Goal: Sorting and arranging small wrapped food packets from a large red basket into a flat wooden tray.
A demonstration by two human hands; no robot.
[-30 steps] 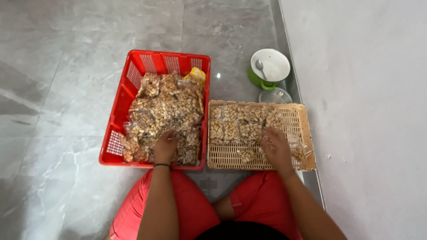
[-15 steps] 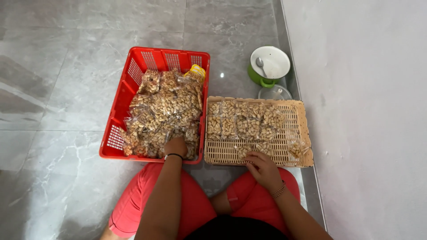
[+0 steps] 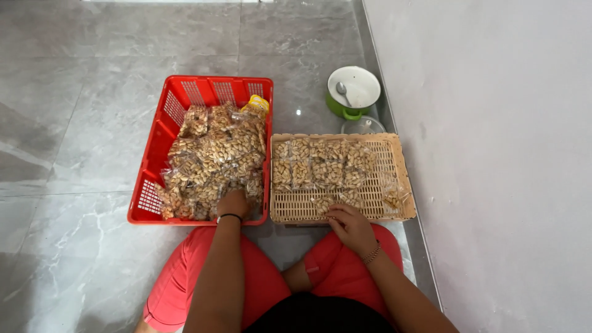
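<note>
since a second ago your right hand (image 3: 350, 226) has drawn back from the far right of the tan slotted tray (image 3: 401, 161) to its near edge, fingers curled on a small clear packet of nuts (image 3: 325, 204). your left hand (image 3: 233, 203) stays buried in the heap of nut packets (image 3: 213, 157) at the near right corner of the red basket (image 3: 161, 126); you cannot tell its grip. tray rows fill the far half, near slots lie bare. basket and tray touch; the wall crowds the tray's right, open floor lies left.

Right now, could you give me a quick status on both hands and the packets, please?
Left hand in red crate, on nut packets. Right hand at tan tray front edge, grip unclear. Nothing blocking.
</note>
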